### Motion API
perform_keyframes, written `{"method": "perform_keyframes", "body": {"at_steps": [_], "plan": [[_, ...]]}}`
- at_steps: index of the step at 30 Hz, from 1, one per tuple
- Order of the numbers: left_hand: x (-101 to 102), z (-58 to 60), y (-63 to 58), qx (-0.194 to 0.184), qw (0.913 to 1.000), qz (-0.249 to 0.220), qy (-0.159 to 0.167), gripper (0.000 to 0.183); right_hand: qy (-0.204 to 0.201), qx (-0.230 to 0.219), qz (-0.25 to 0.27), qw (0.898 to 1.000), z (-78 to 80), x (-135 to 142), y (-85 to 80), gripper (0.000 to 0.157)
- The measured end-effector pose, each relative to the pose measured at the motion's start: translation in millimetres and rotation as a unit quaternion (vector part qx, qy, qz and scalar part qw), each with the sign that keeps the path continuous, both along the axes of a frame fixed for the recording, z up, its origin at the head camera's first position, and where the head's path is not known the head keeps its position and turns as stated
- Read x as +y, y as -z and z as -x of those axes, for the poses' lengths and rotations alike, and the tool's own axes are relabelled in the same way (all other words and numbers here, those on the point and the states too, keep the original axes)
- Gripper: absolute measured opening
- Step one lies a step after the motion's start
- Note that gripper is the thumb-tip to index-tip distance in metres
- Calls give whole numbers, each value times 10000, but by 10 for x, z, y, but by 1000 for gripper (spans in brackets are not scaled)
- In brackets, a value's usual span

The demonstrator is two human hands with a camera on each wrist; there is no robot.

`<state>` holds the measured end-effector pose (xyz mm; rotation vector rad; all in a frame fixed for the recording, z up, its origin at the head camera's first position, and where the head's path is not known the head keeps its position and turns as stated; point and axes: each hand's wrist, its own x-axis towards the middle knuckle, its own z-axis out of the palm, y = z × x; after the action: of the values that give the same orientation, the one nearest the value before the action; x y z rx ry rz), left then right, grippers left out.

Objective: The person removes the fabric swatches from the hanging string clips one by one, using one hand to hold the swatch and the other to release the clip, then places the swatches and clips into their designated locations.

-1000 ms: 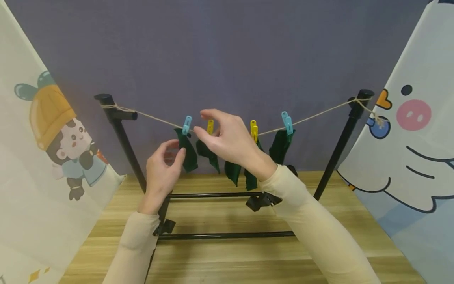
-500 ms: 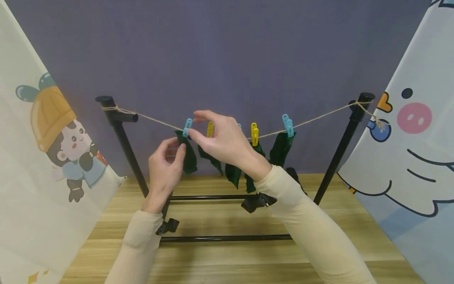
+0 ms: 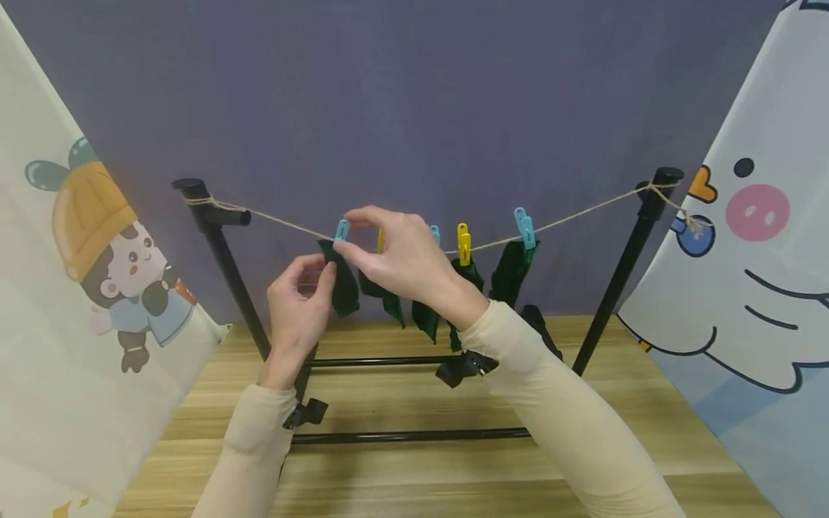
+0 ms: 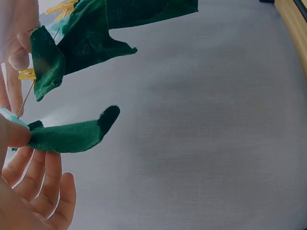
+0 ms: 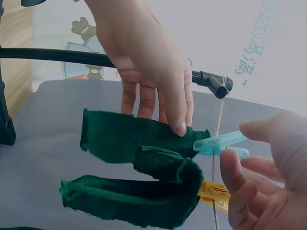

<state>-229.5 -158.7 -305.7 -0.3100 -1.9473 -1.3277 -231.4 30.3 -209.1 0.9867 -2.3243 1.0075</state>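
Yellow peg [image 3: 381,239] mostly hidden behind right hand [image 3: 401,262].

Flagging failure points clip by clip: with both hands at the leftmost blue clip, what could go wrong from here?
1. The right hand pinches the blue clip. If it opens, the green strip may drop, since the left hand holds it only lightly by thumb and fingertips.
2. The twine sags, so a pull could swing the neighbouring strips.
3. The yellow clip sits close by and could get knocked.
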Motion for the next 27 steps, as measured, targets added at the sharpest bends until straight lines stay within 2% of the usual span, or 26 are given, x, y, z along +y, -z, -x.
{"method": "perform_keyframes", "body": {"at_steps": [8,17,27], "plan": [[0,12,-4,54,10000,-6,21,19,239,450,-53,9987,7,-13,17,36],[7,27,-32,147,9999,5,33,17,273,760,53,9967,15,-4,2,32],[-13,32,-31,104,9999,14,-18,16,259,833,280,9958,0,-3,16,27]]}}
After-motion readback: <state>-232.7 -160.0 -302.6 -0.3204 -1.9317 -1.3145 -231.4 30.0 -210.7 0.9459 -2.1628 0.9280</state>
